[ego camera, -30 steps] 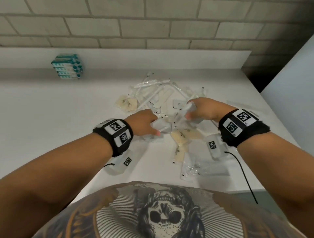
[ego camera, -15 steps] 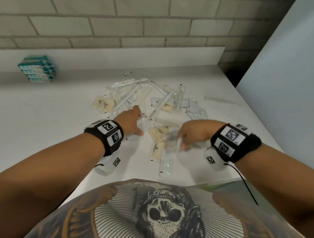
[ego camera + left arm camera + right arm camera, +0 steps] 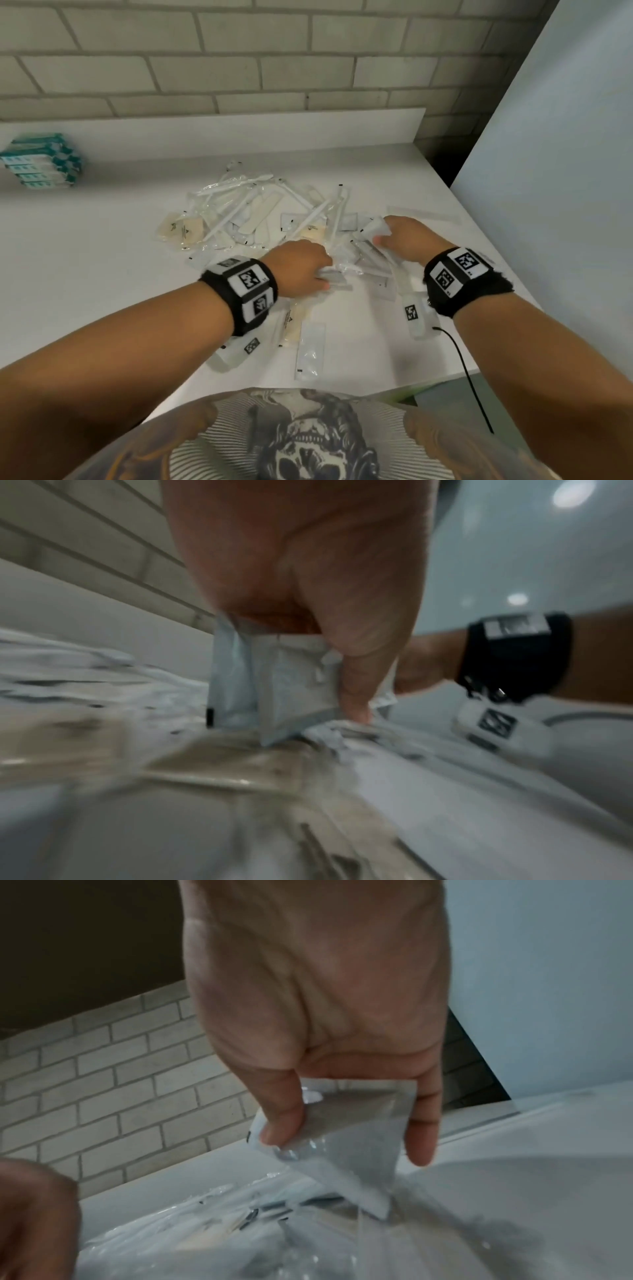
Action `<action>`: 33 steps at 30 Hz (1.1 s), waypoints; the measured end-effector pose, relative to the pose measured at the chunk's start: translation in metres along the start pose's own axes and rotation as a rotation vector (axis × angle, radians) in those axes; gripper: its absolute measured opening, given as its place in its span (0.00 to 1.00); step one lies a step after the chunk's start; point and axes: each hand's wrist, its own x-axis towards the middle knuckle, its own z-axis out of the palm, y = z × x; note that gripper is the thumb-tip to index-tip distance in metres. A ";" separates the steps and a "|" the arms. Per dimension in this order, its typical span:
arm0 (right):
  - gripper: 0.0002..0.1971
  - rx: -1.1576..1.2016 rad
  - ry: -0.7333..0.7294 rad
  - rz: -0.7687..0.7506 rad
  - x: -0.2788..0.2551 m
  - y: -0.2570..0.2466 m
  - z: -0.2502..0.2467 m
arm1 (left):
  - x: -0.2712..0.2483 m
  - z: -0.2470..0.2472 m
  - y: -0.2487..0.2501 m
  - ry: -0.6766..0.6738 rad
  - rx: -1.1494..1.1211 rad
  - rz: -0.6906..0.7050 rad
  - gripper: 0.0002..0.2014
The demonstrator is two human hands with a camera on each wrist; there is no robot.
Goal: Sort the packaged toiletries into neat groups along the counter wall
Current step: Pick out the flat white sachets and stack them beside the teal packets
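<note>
Head view high, looking down; wrist views close, sharing packet pile [image 3: 274, 222].

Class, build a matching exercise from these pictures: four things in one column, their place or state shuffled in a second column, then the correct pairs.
Things
1. Stack of teal boxes
2. Left hand
3. Right hand
4. Flat clear packet

Place or state
A. Lies alone on the counter, near its front edge
B. Pinches a white sachet over the right side of the pile
C. Stands against the counter wall, far left
D. Holds small white sachets over the near side of the pile

Pairs: 1-C, 2-D, 3-B, 4-A
</note>
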 end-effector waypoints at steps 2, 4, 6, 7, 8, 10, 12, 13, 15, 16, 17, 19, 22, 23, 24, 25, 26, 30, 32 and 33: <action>0.24 0.081 0.020 -0.071 0.000 -0.006 0.000 | 0.013 0.006 0.008 0.018 0.049 -0.074 0.17; 0.19 0.061 -0.073 -0.161 -0.006 -0.015 -0.001 | 0.023 0.011 0.008 0.032 0.017 -0.184 0.19; 0.14 -0.065 -0.177 -0.204 -0.009 -0.021 0.004 | 0.032 0.013 0.005 0.026 -0.024 -0.247 0.22; 0.10 -0.129 -0.189 -0.211 -0.009 -0.023 0.007 | 0.035 0.012 0.005 0.015 -0.030 -0.259 0.24; 0.08 -0.174 -0.174 -0.223 -0.008 -0.023 0.011 | 0.038 0.011 0.005 0.007 -0.033 -0.265 0.25; 0.07 -0.233 -0.139 -0.229 -0.005 -0.026 0.018 | 0.041 0.009 0.006 0.009 -0.041 -0.261 0.25; 0.08 -0.291 -0.099 -0.226 -0.002 -0.027 0.025 | 0.042 0.010 0.008 0.020 -0.056 -0.243 0.22; 0.08 -0.297 -0.080 -0.220 -0.001 -0.028 0.026 | 0.042 0.011 0.007 0.028 -0.067 -0.240 0.21; 0.08 -0.280 -0.057 -0.206 0.002 -0.028 0.027 | 0.040 0.014 0.005 0.026 -0.099 -0.252 0.22; 0.09 -0.260 -0.068 -0.198 0.003 -0.028 0.026 | 0.038 0.015 0.004 0.025 -0.124 -0.263 0.24; 0.10 -0.221 -0.080 -0.192 0.005 -0.029 0.025 | 0.035 0.016 0.002 0.030 -0.151 -0.274 0.25; 0.10 -0.064 -0.051 -0.183 0.007 -0.030 0.021 | 0.025 0.016 -0.001 0.068 -0.203 -0.283 0.27; 0.08 0.277 0.100 -0.211 0.004 -0.034 0.010 | 0.006 0.003 -0.008 0.184 -0.412 -0.335 0.28; 0.08 0.431 0.103 -0.229 0.000 -0.038 0.007 | -0.001 -0.005 -0.011 0.244 -0.506 -0.362 0.26; 0.10 0.573 0.072 -0.253 -0.005 -0.045 0.005 | -0.006 -0.014 -0.014 0.311 -0.584 -0.379 0.23; 0.12 0.683 0.019 -0.278 -0.010 -0.054 0.004 | -0.011 -0.021 -0.019 0.372 -0.668 -0.391 0.20; 0.14 0.785 -0.033 -0.310 -0.013 -0.064 0.005 | -0.016 -0.027 -0.023 0.425 -0.778 -0.389 0.18; 0.13 1.136 0.086 -0.332 -0.013 -0.108 0.009 | -0.035 -0.043 -0.033 0.535 -1.155 -0.358 0.14; 0.18 1.144 0.275 -0.347 -0.013 -0.124 0.002 | -0.043 -0.046 -0.040 0.580 -1.329 -0.379 0.15; 0.17 1.155 0.328 -0.400 -0.014 -0.130 0.000 | -0.048 -0.046 -0.045 0.584 -1.444 -0.386 0.16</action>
